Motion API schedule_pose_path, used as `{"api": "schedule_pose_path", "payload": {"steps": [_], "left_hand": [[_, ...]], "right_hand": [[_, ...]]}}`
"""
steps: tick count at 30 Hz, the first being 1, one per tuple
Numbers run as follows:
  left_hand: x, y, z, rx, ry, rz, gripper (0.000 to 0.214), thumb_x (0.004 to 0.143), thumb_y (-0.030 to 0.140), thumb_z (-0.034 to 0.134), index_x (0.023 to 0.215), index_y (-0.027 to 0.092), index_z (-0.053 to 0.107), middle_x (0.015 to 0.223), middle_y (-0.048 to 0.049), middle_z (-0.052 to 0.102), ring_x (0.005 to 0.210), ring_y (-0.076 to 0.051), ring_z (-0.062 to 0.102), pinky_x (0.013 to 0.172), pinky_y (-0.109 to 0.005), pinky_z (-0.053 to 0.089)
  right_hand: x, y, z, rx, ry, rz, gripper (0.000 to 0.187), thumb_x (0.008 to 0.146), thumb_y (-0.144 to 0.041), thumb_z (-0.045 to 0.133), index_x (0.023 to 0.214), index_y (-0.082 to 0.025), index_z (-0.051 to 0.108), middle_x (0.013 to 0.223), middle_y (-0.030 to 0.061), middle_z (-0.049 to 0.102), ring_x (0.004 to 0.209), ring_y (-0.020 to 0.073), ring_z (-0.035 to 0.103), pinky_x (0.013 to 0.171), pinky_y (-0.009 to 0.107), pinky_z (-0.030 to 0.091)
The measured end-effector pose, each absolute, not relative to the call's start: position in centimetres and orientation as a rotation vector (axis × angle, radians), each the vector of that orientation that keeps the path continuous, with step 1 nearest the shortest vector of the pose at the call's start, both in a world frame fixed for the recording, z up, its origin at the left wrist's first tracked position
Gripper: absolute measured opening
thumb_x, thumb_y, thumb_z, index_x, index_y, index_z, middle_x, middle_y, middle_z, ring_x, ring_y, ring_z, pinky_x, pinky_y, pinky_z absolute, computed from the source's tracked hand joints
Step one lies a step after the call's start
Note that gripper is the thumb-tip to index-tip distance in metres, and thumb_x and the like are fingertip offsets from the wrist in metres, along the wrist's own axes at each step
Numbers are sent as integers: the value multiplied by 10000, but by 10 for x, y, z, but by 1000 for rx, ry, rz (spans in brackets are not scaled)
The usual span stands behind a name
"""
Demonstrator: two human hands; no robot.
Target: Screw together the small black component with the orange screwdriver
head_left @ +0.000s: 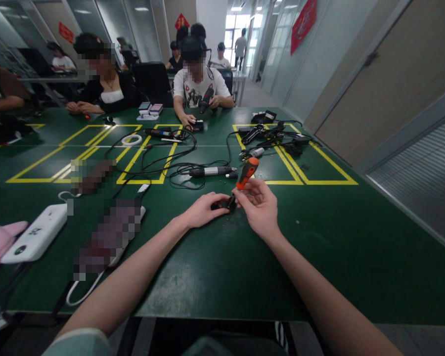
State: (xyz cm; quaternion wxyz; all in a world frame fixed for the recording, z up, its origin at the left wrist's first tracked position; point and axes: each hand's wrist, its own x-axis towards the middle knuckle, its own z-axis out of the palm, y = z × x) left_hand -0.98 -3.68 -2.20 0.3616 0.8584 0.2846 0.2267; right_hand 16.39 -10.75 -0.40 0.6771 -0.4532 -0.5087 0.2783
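Over one green table (pixel 356 262), left fingers (pixel 218 212) pinch one black part (pixel 231 203), right fingers (pixel 260 187) one screwdriver (pixel 247 173).

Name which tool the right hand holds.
The orange-and-black screwdriver; the long silver-and-black tool lies on the table; a co-worker holds the drill.

the screwdriver handle (pixel 248 171) looks like plastic, mostly matt. the bench (pixel 193 277) is smooth with a soft sheen, the white power bank (pixel 40 230) smooth plastic, the pink item (pixel 2 244) soft matt cloth.
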Motion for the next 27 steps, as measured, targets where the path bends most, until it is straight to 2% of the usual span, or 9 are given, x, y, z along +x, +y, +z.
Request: {"api": "schedule_pose_path", "payload": {"steps": [4, 7, 9, 13, 16, 20, 25, 27], "left_hand": [[-11, -35, -26, 2176, 678, 618, 437, 935, 320, 701, 1358, 214, 678, 1103, -77, 729, 1023, -219, 644, 931, -348, 512], [-11, -34, -25, 2039, 621, 704, 675, 870, 244, 730, 1517, 229, 540, 1263, -95, 705, 1105, -218, 652, 946, -350, 516], [-10, -35, -20, 1933, 624, 770, 741, 857, 252, 732, 1556, 237, 489, 1332, -108, 681, 1159, -230, 650, 931, -346, 525], [-6, -40, -4, 1851, 647, 908, 579, 919, 336, 688, 1475, 210, 586, 1321, -122, 698, 1237, -264, 636, 995, -380, 524], [-4, -46, 9, 1910, 608, 992, 476, 901, 293, 686, 1372, 225, 686, 1377, -113, 682, 1263, -280, 624, 1040, -405, 518], [0, -52, 20, 1892, 559, 1035, 377, 920, 286, 673, 1279, 209, 754, 1381, -113, 694, 1283, -284, 620, 1070, -411, 514], [7, -57, 29, 1761, 581, 1078, 416, 974, 388, 658, 1318, 166, 730, 1340, -129, 725, 1186, -262, 676, 1049, -410, 529], [9, -58, 32, 1752, 580, 1082, 401, 973, 404, 664, 1275, 153, 747, 1281, -127, 750, 1156, -257, 687, 1024, -404, 541]], "right_hand": [[165, -107, -2, -1054, -1164, 628, 302, 826, -369, 795, 1078, -214, 736, 928, 50, 786, 795, 182, 724, 640, 291, 588], [166, -108, -1, -1067, -1208, 639, 263, 857, -353, 748, 1072, -203, 770, 907, 56, 803, 777, 186, 726, 660, 311, 582], [166, -108, 0, -1058, -1237, 652, 245, 886, -344, 713, 1076, -202, 777, 876, 50, 805, 727, 173, 708, 660, 316, 573], [164, -110, 3, -1060, -1268, 655, 234, 908, -345, 684, 1072, -206, 775, 889, 49, 808, 660, 151, 659, 636, 313, 549], [163, -110, 4, -1054, -1270, 667, 210, 903, -347, 683, 1032, -207, 773, 871, 44, 802, 641, 147, 644, 628, 310, 550], [162, -110, 4, -1053, -1261, 656, 169, 891, -327, 687, 966, -210, 783, 743, 11, 750, 595, 138, 615, 579, 286, 528], [163, -107, 1, -1065, -1266, 636, 170, 887, -333, 682, 928, -207, 788, 733, 5, 739, 592, 132, 603, 573, 276, 514], [164, -107, 1, -1086, -1278, 617, 176, 891, -341, 674, 914, -205, 784, 754, 12, 751, 604, 136, 606, 581, 280, 507]]}}
